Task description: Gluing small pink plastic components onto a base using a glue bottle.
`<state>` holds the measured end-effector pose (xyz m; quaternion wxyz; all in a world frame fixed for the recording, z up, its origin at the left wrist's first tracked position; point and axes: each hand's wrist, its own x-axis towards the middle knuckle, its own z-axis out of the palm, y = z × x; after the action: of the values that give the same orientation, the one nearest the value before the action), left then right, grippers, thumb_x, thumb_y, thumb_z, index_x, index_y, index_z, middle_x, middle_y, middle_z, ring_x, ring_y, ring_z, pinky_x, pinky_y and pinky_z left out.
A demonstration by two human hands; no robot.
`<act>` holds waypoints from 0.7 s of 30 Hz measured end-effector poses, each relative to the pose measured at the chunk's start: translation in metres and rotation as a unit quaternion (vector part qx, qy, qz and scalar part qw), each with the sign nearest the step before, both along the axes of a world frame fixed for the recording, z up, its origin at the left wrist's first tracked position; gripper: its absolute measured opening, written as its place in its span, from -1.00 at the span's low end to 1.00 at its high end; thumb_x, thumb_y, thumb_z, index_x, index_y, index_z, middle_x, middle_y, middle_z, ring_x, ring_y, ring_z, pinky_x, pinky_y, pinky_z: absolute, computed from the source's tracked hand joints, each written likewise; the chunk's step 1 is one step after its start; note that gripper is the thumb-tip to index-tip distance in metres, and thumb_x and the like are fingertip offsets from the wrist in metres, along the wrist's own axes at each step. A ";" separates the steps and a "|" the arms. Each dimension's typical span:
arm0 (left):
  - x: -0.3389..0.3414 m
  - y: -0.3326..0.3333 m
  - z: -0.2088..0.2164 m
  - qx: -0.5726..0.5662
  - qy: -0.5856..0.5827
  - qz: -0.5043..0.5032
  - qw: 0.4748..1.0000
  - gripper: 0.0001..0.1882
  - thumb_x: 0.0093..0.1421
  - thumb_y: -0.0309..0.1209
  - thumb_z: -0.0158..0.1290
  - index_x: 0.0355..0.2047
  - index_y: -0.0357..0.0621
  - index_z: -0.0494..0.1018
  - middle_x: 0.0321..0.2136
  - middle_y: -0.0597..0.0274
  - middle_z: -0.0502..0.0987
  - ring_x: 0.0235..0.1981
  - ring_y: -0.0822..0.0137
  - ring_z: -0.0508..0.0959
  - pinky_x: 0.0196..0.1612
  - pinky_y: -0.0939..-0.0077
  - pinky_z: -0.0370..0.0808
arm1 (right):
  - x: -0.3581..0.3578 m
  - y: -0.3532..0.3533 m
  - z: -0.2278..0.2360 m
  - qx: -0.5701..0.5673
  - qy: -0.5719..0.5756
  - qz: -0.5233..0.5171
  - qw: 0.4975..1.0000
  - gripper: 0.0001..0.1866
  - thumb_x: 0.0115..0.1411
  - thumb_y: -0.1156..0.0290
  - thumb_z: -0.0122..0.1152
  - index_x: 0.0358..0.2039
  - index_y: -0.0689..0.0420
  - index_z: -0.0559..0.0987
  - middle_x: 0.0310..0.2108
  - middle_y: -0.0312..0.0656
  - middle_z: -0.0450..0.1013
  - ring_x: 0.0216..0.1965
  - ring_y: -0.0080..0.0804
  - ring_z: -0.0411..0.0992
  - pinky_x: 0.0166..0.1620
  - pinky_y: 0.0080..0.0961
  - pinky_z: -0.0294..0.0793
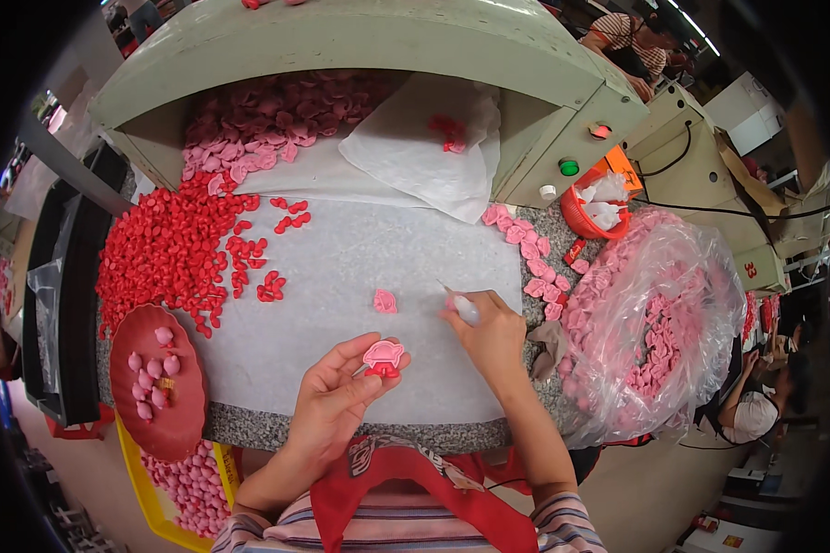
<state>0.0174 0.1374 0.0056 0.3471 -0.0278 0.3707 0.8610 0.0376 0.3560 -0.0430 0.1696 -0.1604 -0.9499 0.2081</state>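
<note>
Near the front of the white sheet (295,369), my left hand (334,394) pinches a small pink moulded plastic piece (384,352), its pale-rimmed side facing up. A red bow-shaped part (383,370) sits against its lower edge; whether the two are joined I cannot tell. To the right, my right hand (496,339) is closed around a small white squeeze bottle (468,311) with a thin needle tip pointing up and left, apart from the pink piece. Another pink piece (385,300) lies alone on the sheet between and beyond my hands.
Red parts (161,244) are heaped at the left, beside a red oval tray (189,405) of pink pieces. Below stands a yellow crate (138,470). A green-grey machine (341,41) arches over the back. Right are a plastic bag (701,323) of pink pieces and an orange basket (586,221).
</note>
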 end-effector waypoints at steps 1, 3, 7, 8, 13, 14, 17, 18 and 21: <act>0.000 0.000 0.001 0.003 0.000 -0.006 1.000 -0.54 0.07 -0.64 -0.04 0.03 -0.31 0.22 -0.03 -0.06 0.35 0.01 0.07 0.38 0.04 0.34 0.37 | 0.000 0.002 0.003 0.001 -0.001 0.003 1.000 -0.77 -0.17 0.35 0.35 -0.48 0.14 0.54 -0.44 -0.18 0.48 -0.49 -0.19 0.48 -0.44 -0.41 0.45; 0.000 -0.002 0.001 0.006 0.000 -0.008 1.000 -0.54 0.07 -0.64 -0.04 0.03 -0.31 0.22 -0.03 -0.06 0.35 0.01 0.07 0.38 0.04 0.34 0.37 | 0.002 0.018 0.008 -0.136 0.094 -0.015 0.986 -0.85 -0.12 0.50 0.29 -0.46 0.18 0.55 -0.39 -0.15 0.49 -0.39 -0.31 0.49 -0.33 -0.48 0.46; -0.002 -0.005 -0.002 0.005 -0.002 -0.001 1.000 -0.54 0.07 -0.64 -0.05 0.03 -0.31 0.22 -0.03 -0.05 0.35 0.01 0.07 0.38 0.04 0.34 0.37 | 0.001 0.049 0.007 -0.125 0.033 0.124 0.984 -0.83 -0.11 0.59 0.20 -0.42 0.15 0.57 -0.36 -0.19 0.49 -0.34 -0.35 0.49 -0.27 -0.53 0.45; -0.001 -0.005 -0.002 0.001 -0.001 -0.003 1.000 -0.54 0.07 -0.65 -0.05 0.03 -0.31 0.22 -0.02 -0.05 0.35 0.01 0.07 0.38 0.04 0.34 0.37 | -0.003 0.049 0.006 -0.125 0.032 0.125 0.984 -0.83 -0.11 0.59 0.20 -0.42 0.15 0.57 -0.36 -0.19 0.49 -0.34 -0.35 0.49 -0.27 -0.53 0.45; 0.003 -0.004 0.002 0.015 -0.012 -0.019 1.000 -0.54 0.07 -0.66 -0.06 0.04 -0.29 0.22 -0.02 -0.05 0.34 0.01 0.07 0.38 0.05 0.34 0.36 | -0.013 0.038 -0.005 -0.073 -0.078 0.199 0.974 -0.80 -0.14 0.43 0.30 -0.41 0.03 0.60 -0.29 -0.33 0.50 -0.34 -0.32 0.48 -0.29 -0.54 0.46; 0.003 -0.006 0.002 0.018 -0.012 -0.023 1.000 -0.54 0.08 -0.66 -0.06 0.04 -0.28 0.23 -0.02 -0.05 0.34 0.01 0.06 0.38 0.05 0.34 0.36 | -0.012 0.037 -0.005 -0.073 -0.078 0.202 0.973 -0.80 -0.14 0.43 0.30 -0.41 0.03 0.60 -0.29 -0.33 0.50 -0.34 -0.32 0.48 -0.29 -0.54 0.46; 0.000 -0.009 -0.002 0.016 -0.009 -0.011 1.000 -0.54 0.08 -0.65 -0.06 0.04 -0.28 0.23 -0.02 -0.04 0.34 0.02 0.07 0.38 0.06 0.33 0.35 | -0.003 0.026 -0.003 -0.067 -0.069 0.140 0.986 -0.76 -0.17 0.35 0.35 -0.41 0.06 0.60 -0.32 -0.23 0.50 -0.38 -0.27 0.48 -0.31 -0.47 0.46; -0.001 -0.010 -0.004 0.015 -0.010 -0.009 1.000 -0.54 0.08 -0.65 -0.06 0.04 -0.28 0.23 -0.02 -0.04 0.34 0.02 0.07 0.38 0.06 0.33 0.35 | -0.002 0.019 0.000 -0.092 -0.045 0.069 0.992 -0.75 -0.18 0.33 0.36 -0.42 0.09 0.60 -0.36 -0.18 0.49 -0.40 -0.23 0.48 -0.32 -0.44 0.45; 0.001 -0.007 -0.006 0.022 0.000 -0.010 1.000 -0.54 0.09 -0.65 -0.06 0.04 -0.28 0.22 -0.01 -0.03 0.34 0.02 0.07 0.37 0.05 0.33 0.36 | -0.002 0.001 0.002 -0.087 -0.038 -0.057 0.994 -0.71 -0.17 0.29 0.37 -0.42 0.15 0.59 -0.42 -0.09 0.49 -0.44 -0.19 0.48 -0.34 -0.42 0.44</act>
<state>0.0185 0.1304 -0.0003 0.3561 -0.0168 0.3516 0.8656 0.0353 0.3571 -0.0410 0.1304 -0.2358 -0.9233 0.2738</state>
